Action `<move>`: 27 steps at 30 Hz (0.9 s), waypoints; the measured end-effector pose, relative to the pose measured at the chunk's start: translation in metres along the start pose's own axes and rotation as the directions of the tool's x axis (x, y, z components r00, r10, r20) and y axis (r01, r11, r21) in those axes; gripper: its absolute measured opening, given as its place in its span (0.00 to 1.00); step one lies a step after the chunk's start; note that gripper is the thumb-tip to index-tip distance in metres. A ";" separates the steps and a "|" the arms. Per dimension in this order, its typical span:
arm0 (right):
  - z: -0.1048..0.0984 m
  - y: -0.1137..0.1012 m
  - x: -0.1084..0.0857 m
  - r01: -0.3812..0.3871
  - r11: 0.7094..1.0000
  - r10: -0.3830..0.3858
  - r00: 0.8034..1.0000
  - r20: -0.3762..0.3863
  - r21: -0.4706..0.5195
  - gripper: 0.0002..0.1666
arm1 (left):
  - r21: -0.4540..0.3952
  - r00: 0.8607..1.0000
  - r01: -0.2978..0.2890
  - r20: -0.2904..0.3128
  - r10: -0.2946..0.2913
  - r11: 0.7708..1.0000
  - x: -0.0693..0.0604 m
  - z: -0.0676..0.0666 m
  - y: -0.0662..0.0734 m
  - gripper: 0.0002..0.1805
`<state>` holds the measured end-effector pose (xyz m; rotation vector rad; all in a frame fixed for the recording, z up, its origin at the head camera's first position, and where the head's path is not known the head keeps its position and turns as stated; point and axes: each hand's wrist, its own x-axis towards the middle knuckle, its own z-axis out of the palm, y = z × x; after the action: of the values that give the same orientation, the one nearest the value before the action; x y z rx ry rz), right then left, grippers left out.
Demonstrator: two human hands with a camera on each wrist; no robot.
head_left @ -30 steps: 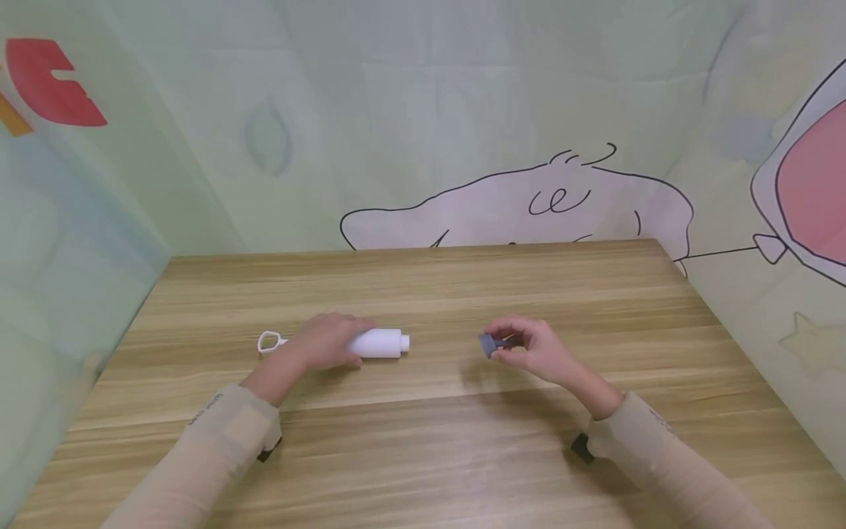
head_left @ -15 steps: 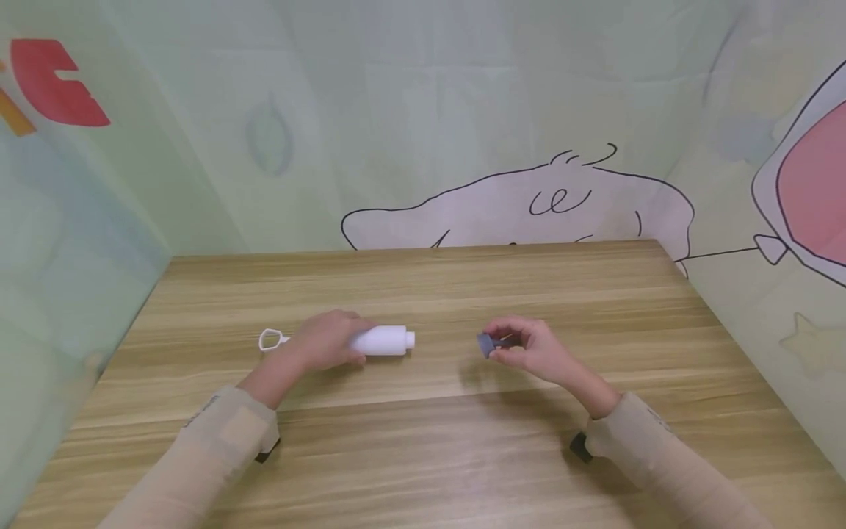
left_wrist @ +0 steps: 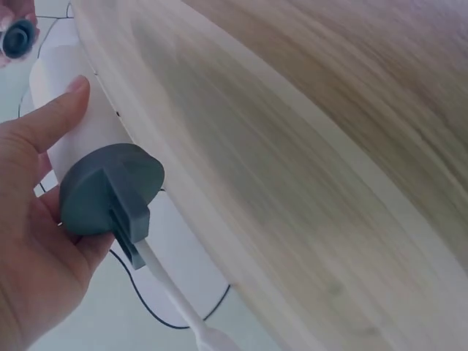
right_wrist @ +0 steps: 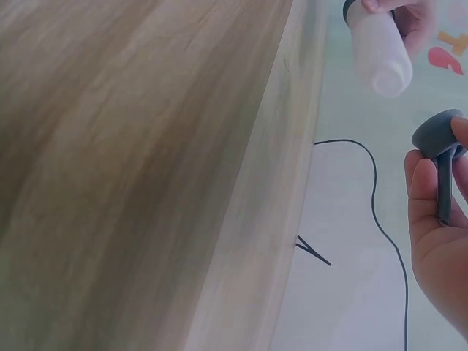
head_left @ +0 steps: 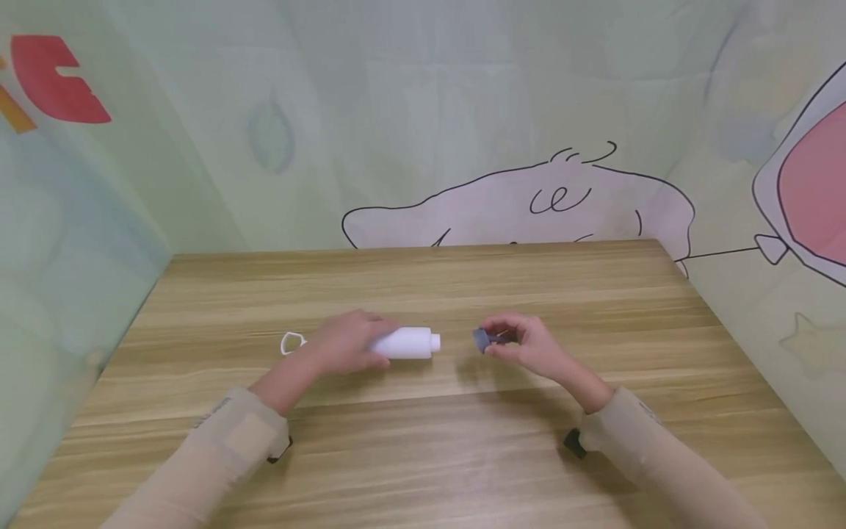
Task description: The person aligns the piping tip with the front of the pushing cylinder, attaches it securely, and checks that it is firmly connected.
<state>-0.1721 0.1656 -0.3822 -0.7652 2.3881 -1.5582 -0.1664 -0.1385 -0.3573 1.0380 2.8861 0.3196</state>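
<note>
My left hand (head_left: 344, 344) grips a white bottle-like cylinder (head_left: 406, 343) lying sideways, its narrow tip pointing right. On the cylinder's other end, in the left wrist view, sits a dark grey round cap (left_wrist: 88, 197) with a slotted fin. A thin white rod (left_wrist: 174, 289) runs out of that fin; its loop end (head_left: 283, 343) shows left of my hand in the head view. My right hand (head_left: 532, 345) pinches a dark grey cup-shaped piece (right_wrist: 436, 133) by its stem (right_wrist: 444, 183), with the hollow facing the white tip. A small gap separates the two pieces.
A wood-grain table (head_left: 423, 455) lies under both hands. Behind and beside it hangs a printed cloth backdrop (head_left: 410, 132) with cartoon drawings, meeting the table's far edge. Dark wrist cameras (head_left: 575, 443) show below the sleeves.
My left hand has moved right with the white cylinder, narrowing the gap between it and the grey piece. The right hand has shifted only slightly left.
</note>
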 end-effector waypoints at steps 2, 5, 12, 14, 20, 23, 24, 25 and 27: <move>0.000 0.000 0.001 0.002 1.000 -0.002 1.000 0.000 0.002 0.18 | 0.004 1.000 -0.013 -0.003 0.013 1.000 0.001 0.000 0.003 0.31; 0.000 -0.001 0.002 -0.009 1.000 0.009 1.000 -0.001 0.001 0.18 | 0.007 1.000 -0.024 -0.006 0.024 1.000 0.003 -0.001 0.007 0.32; 0.002 -0.004 0.003 -0.040 0.999 0.040 0.999 0.004 0.025 0.19 | -0.001 0.998 -0.064 -0.017 0.064 0.998 0.007 -0.002 0.018 0.31; 0.003 -0.005 0.004 -0.040 0.999 0.040 0.999 0.008 0.034 0.18 | -0.004 0.998 -0.064 -0.018 0.064 0.998 0.008 -0.002 0.021 0.30; 0.008 -0.006 0.005 -0.023 0.999 0.022 1.000 0.005 0.046 0.18 | -0.011 0.997 -0.067 -0.027 0.066 0.998 0.010 -0.001 0.025 0.30; 0.011 -0.007 0.005 -0.014 0.999 0.014 1.000 0.002 0.046 0.18 | -0.027 0.998 -0.058 -0.024 0.057 0.998 0.012 0.000 0.026 0.30; 0.012 -0.007 0.006 -0.013 0.999 0.013 1.000 0.001 0.049 0.18 | -0.030 0.998 -0.056 -0.023 0.055 0.998 0.012 0.000 0.026 0.31; 0.012 -0.008 0.006 -0.009 0.999 0.009 1.000 0.001 0.048 0.18 | -0.034 0.998 -0.053 -0.021 0.053 0.998 0.012 0.001 0.026 0.31; 0.014 -0.008 0.006 0.000 0.999 0.000 1.000 0.001 0.049 0.18 | -0.042 0.999 -0.046 -0.014 0.045 0.998 0.013 0.001 0.027 0.31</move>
<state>-0.1691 0.1488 -0.3799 -0.7563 2.3397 -1.6102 -0.1596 -0.1103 -0.3521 1.0998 2.8569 0.3894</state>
